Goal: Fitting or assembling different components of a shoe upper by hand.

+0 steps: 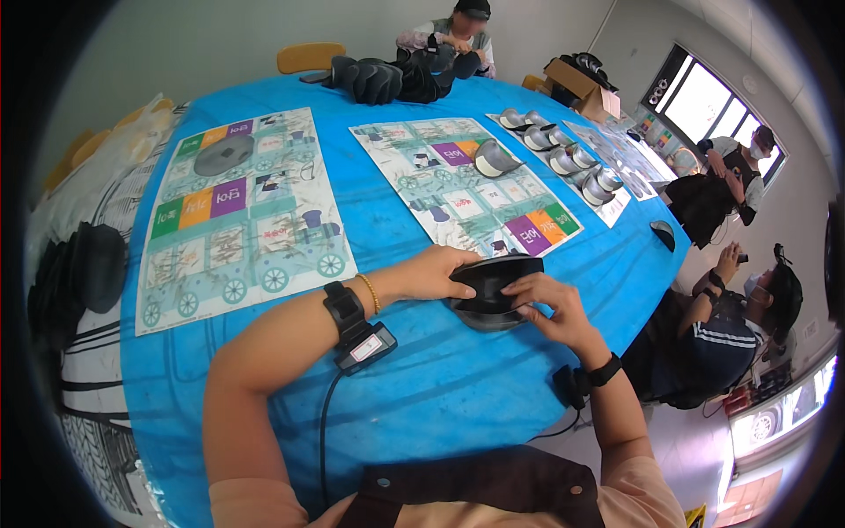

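Note:
Above the blue-covered table, I hold a black cup-shaped piece [486, 283] whose hollow side faces up; its exact kind is not clear. My left hand [436, 275] grips its left rim, with the thumb near the hollow. On the opposite side, my right hand [553, 306] has its fingers bent over the rim and inside edge, closed on the piece. Just beyond my hands lies a printed sheet [444, 207] with a grey and black curved piece [495, 159] on it. A second printed sheet [295, 207], to the left, carries a flat dark grey oval piece [224, 157].
Rows of grey and black curved pieces [563, 160] sit at the right, with one dark piece [663, 235] near the table edge. Stacked black pieces stand at the far side [374, 81] and left [99, 264]. Three people are around the table. A cable [324, 431] hangs from my left wrist.

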`<state>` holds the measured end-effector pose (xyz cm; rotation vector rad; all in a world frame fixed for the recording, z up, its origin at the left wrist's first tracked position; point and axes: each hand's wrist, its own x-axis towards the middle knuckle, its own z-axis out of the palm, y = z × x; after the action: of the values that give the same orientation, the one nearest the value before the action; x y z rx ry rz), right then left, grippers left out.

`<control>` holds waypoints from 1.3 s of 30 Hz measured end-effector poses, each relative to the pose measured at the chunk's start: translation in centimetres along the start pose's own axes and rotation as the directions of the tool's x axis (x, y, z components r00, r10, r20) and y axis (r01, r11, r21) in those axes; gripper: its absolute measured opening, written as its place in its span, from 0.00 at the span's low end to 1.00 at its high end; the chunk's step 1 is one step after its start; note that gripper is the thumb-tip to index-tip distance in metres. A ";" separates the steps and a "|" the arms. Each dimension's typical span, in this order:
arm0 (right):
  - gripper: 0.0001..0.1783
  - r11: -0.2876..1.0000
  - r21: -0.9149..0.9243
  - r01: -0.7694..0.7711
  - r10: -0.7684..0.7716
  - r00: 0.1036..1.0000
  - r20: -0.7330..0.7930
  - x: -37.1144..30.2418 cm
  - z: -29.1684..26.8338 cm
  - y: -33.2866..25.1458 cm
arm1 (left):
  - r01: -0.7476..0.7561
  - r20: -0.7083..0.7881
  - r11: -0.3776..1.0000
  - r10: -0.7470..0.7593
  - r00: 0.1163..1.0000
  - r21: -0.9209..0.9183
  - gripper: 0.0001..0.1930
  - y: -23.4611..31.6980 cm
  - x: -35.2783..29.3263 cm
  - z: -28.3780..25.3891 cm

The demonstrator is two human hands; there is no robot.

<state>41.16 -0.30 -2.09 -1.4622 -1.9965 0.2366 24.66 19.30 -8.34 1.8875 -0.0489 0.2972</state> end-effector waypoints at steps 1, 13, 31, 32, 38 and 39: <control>0.03 1.000 0.006 -0.004 0.004 1.000 -0.001 -0.1 0.1 -0.1 | 0.006 0.002 1.000 -0.006 1.000 -0.002 0.23 0.4 0.0 0.0; 0.03 0.978 0.207 -0.007 -0.012 0.996 0.089 -1.1 1.3 -0.1 | 0.033 0.164 0.987 -0.059 0.985 0.155 0.24 2.5 0.2 -0.4; 0.15 0.954 0.293 -0.060 -0.002 0.978 0.209 -2.3 2.0 -3.2 | 0.130 0.198 0.990 -0.139 0.970 0.058 0.29 4.1 -0.9 0.8; 0.16 0.967 0.254 -0.033 -0.020 0.979 0.202 -2.4 2.1 -3.5 | 0.107 0.208 0.991 -0.121 0.971 0.076 0.29 4.1 -1.1 1.0; 0.21 0.993 -0.043 0.111 -0.102 0.979 0.177 -3.5 3.2 -5.5 | -0.065 0.205 0.972 0.019 0.979 0.224 0.28 5.7 -2.0 1.5; 0.22 0.984 -0.115 0.137 -0.116 0.979 0.170 -3.7 3.3 -5.7 | -0.107 0.199 0.963 0.058 0.978 0.247 0.27 6.2 -2.2 1.7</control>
<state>35.36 -5.01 -3.33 -1.4249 -2.2645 0.1826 21.74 15.41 -3.57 2.1715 -0.2289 0.1855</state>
